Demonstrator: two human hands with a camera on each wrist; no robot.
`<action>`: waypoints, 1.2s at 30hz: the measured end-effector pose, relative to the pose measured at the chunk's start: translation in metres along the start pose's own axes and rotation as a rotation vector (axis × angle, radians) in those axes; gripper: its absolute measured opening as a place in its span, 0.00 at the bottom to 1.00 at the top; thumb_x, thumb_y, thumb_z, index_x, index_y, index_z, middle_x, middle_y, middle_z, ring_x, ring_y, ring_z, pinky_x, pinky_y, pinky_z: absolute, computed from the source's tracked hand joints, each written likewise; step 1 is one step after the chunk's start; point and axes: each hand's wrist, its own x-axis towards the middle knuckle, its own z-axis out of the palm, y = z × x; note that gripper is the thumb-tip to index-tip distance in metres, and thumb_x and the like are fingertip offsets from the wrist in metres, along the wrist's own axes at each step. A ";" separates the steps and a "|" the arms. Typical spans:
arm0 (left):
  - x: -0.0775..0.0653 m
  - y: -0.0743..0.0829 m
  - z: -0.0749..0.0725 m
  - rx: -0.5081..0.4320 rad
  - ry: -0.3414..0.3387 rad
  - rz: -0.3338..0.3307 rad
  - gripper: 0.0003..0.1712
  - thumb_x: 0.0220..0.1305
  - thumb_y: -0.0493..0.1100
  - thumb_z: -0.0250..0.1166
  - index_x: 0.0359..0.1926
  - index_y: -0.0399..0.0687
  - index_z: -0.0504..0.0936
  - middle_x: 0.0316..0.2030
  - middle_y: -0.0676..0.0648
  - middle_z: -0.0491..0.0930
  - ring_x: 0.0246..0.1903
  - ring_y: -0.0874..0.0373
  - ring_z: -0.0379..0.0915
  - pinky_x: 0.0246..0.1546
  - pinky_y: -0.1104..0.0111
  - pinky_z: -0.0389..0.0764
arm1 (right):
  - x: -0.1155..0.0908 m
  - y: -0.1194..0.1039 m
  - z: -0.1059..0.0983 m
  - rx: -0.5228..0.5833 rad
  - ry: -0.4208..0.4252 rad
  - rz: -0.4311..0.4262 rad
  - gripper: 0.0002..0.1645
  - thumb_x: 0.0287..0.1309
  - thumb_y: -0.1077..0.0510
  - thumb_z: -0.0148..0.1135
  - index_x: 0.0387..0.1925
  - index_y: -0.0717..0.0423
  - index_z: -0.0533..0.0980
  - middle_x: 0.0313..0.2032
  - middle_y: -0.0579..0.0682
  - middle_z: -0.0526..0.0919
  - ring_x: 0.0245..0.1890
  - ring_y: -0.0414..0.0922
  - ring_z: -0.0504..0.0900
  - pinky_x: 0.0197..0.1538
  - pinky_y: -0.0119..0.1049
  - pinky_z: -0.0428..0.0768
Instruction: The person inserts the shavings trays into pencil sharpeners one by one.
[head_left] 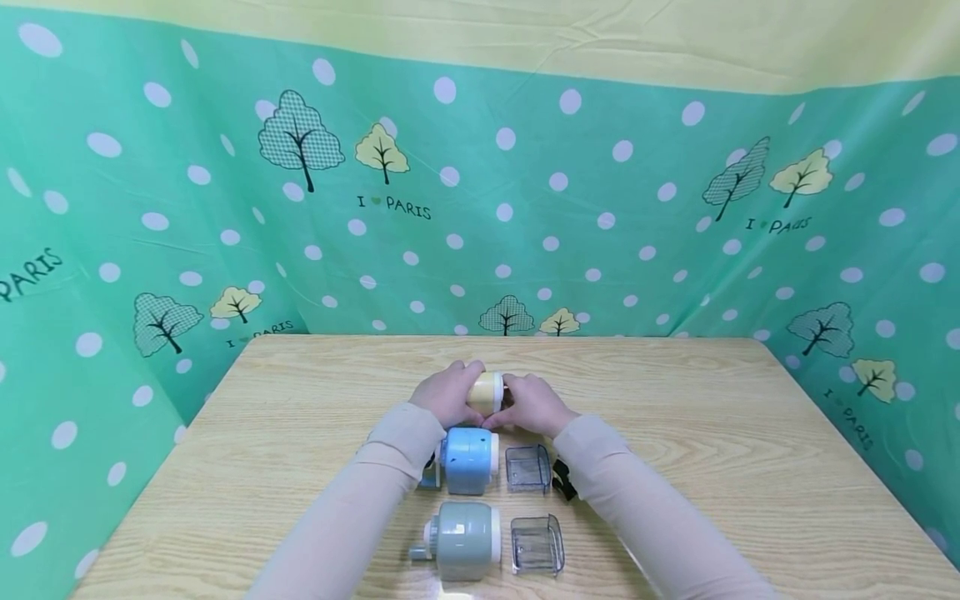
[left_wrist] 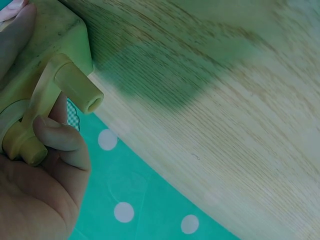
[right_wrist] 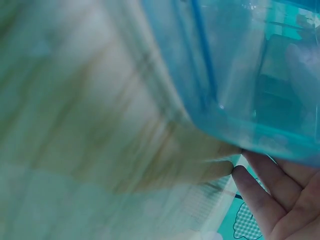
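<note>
Near the middle of the table, my left hand [head_left: 446, 396] grips a yellow crank pencil sharpener [head_left: 486, 396] by its body. Its crank handle [left_wrist: 77, 87] sticks out past my curled fingers in the left wrist view. At the sharpener's white front end, my right hand [head_left: 536, 407] holds a clear plastic shavings drawer [right_wrist: 235, 75], which fills the upper right of the right wrist view with fingertips at its lower edge. The head view mostly hides that drawer behind the hand.
Closer to me stand a blue sharpener [head_left: 468, 462] and a grey-green sharpener [head_left: 463, 542]. Right of each lies a clear drawer, one farther [head_left: 527, 468] and one nearer [head_left: 537, 546]. A small black object [head_left: 564, 481] sits beside my right sleeve. A green dotted curtain [head_left: 525, 192] hangs behind the table.
</note>
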 end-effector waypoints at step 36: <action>-0.008 0.002 -0.010 0.058 0.009 0.014 0.59 0.42 0.54 0.80 0.75 0.52 0.60 0.52 0.39 0.79 0.41 0.48 0.78 0.35 0.57 0.81 | -0.006 -0.005 -0.001 0.202 -0.018 0.033 0.41 0.41 0.49 0.78 0.56 0.63 0.75 0.44 0.54 0.84 0.42 0.46 0.81 0.51 0.46 0.81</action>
